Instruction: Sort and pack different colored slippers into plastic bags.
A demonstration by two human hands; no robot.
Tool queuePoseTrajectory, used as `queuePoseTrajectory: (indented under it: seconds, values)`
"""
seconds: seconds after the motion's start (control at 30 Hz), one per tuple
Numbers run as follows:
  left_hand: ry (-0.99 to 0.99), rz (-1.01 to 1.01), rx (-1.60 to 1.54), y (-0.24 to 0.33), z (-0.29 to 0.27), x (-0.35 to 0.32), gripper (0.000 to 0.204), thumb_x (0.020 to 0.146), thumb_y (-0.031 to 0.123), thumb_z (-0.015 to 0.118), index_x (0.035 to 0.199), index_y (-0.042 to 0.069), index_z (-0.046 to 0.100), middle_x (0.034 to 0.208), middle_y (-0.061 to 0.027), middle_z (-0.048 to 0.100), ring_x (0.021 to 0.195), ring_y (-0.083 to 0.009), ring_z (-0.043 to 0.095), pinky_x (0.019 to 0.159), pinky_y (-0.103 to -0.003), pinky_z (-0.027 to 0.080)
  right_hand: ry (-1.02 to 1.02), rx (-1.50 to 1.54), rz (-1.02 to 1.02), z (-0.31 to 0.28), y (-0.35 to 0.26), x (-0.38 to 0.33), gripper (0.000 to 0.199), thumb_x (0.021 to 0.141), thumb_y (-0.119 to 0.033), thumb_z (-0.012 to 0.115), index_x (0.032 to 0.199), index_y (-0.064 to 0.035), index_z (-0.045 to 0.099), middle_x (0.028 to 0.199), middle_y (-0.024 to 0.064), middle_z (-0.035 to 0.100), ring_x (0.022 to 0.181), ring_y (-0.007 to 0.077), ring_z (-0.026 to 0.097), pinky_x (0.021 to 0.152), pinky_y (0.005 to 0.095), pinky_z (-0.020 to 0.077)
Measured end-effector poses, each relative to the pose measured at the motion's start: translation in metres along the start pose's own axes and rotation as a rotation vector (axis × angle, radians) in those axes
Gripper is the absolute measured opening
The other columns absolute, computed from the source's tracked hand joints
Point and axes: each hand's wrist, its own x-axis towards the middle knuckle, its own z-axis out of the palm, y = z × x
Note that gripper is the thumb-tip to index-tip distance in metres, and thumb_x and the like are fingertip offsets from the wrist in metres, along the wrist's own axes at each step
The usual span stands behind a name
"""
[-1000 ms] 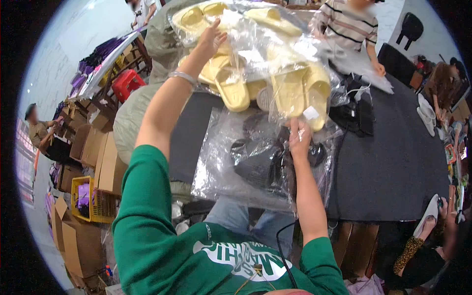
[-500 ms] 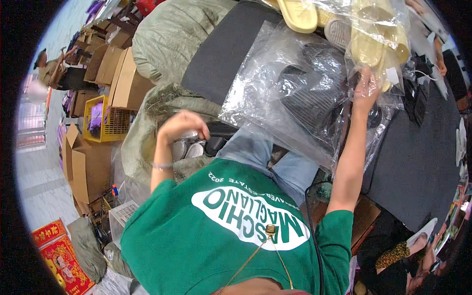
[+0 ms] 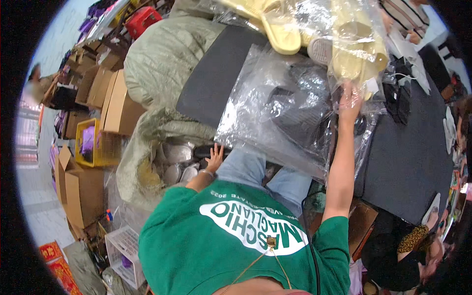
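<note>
My right hand [image 3: 350, 101] is raised to the dark grey table [image 3: 413, 157] and grips the clear plastic bags [image 3: 275, 113] that hold dark slippers. Just above it lie pale yellow slippers in plastic [image 3: 351, 46]. My left hand [image 3: 214, 158] is lowered beside my left knee, fingers spread, holding nothing. It hangs over a large open sack [image 3: 147, 162] filled with light-coloured slippers in bags [image 3: 179, 162]. I wear a green shirt and blue jeans.
Cardboard boxes [image 3: 105, 96] and a yellow crate [image 3: 93, 145] stand on the floor to the left. A white basket [image 3: 123, 250] sits lower left. Another person [image 3: 405, 17] works at the table's far side, and another sits at the right [image 3: 418, 246].
My left hand came down from the yellow slippers on the table and now reaches toward the sack at my left. The right hand stays on the plastic bags.
</note>
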Motion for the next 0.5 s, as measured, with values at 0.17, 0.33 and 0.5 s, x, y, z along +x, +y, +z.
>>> queuePoseTrajectory:
  seconds: [0.17,0.33,0.5]
  values:
    - [-0.230,-0.077,-0.023,-0.009,0.001,0.022,0.061,0.086,0.027,0.054,0.141,0.019,0.028,0.147,-0.0151,0.021,0.130,-0.0426,0.025,0.080,-0.068,0.043,0.009,-0.079,0.046,-0.001,0.003,-0.002,0.040,0.094,-0.031,0.049,0.080,0.0029,0.066,0.073,0.0131,0.063,0.070,0.0227,0.059,0.070,0.0342,0.0443]
    - [-0.366,-0.259,-0.049,-0.022,0.022,0.015,0.061,0.088,0.028,0.049,0.143,0.026,0.024,0.151,-0.0124,0.012,0.133,-0.0465,0.018,0.079,-0.076,0.035,-0.017,-0.049,0.008,-0.005,-0.013,-0.005,0.040,0.095,-0.030,0.047,0.080,0.0024,0.065,0.075,0.0146,0.063,0.071,0.0230,0.059,0.070,0.0342,0.0443]
    - [-0.456,-0.067,0.160,-0.071,0.038,-0.031,0.080,0.080,0.044,0.057,0.146,0.030,0.014,0.152,-0.0088,0.009,0.127,-0.0512,0.028,0.082,-0.071,0.038,0.008,0.070,0.088,0.000,-0.004,-0.005,0.041,0.095,-0.030,0.047,0.078,0.0022,0.066,0.075,0.0148,0.063,0.073,0.0254,0.060,0.070,0.0352,0.0443]
